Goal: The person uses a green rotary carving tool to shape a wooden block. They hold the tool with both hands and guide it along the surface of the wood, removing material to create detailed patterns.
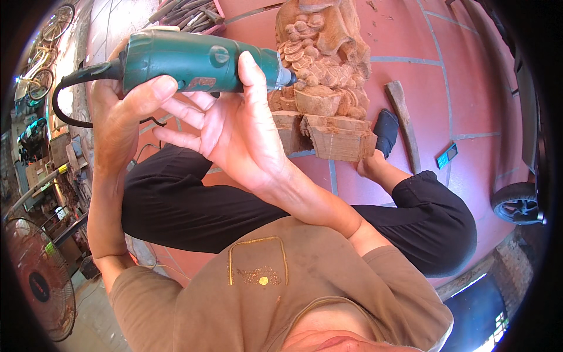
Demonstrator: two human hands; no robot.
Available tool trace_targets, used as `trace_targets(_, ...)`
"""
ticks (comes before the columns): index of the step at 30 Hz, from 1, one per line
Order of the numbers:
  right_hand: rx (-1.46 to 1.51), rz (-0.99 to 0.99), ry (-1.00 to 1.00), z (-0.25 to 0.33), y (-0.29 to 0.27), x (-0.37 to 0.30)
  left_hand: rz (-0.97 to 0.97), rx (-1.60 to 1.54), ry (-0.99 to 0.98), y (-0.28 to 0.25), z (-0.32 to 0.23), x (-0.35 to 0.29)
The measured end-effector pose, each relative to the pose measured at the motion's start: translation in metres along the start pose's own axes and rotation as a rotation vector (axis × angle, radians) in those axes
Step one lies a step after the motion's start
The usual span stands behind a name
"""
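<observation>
A green die grinder lies crosswise in front of me, its grey nose pointing right. My left hand grips its rear end by the black cord, thumb underneath and fingers mostly hidden behind the body. At the front, my right hand supports it with the thumb laid against the casing; its other fingers reach loosely below the tool. Past the nose stands a brown wood carving, with rounded beads, coin-like discs and a bowl shape cut into it. In this view the tip overlaps the carving's edge; whether they touch, I cannot tell.
A wooden stick and a small phone lie on the red tiles at right, near my foot. Chisel-like tools fill a pink tray at the far left. A fan stands at lower left, a wheel at right.
</observation>
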State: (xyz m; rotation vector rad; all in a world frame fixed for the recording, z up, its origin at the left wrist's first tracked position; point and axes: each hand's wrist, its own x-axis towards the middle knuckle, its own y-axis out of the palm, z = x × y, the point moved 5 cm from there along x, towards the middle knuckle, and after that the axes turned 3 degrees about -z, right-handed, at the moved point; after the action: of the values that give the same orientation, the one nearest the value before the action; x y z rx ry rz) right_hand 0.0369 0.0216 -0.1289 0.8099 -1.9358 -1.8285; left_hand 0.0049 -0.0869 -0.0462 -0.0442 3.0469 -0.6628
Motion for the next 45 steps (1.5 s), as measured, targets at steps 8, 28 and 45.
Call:
trace_targets(8, 0.011, -0.013, 0.004, 0.0001, -0.0033, 0.0031, 0.016, -0.019, 0.021, 0.0028, 0.0012, 0.0016)
trace_targets(28, 0.015, -0.025, -0.019, 0.0001, 0.0028, -0.0058, 0.051, 0.003, 0.033, 0.0039, -0.0035, 0.0004)
trace_targets(45, 0.021, -0.019, -0.003, -0.0039, 0.0008, -0.0064, 0.078, 0.018, -0.015, 0.0014, -0.0057, -0.003)
